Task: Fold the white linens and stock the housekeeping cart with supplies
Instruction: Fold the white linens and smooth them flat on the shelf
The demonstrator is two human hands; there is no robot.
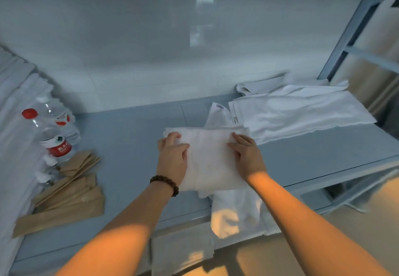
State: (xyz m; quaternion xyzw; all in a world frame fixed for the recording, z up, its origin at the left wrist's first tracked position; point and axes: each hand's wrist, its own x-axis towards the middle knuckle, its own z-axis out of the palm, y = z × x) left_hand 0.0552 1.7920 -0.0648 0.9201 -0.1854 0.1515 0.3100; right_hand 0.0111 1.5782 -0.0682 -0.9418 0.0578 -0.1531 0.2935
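Pinning the half-folded white towel [208,159] at the front edge of the shelf [129,146] with my right hand [247,154] flat, fingers straight, so it can't slide off, while my left hand [172,154] curls onto its left edge to square the fold.

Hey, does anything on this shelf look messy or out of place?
Yes. A white cloth droops over the front edge of the shelf, beneath the towel that the left hand grips and the right hand rests on. The linen pile at right is rumpled, and the brown paper packets at left lie fanned unevenly.
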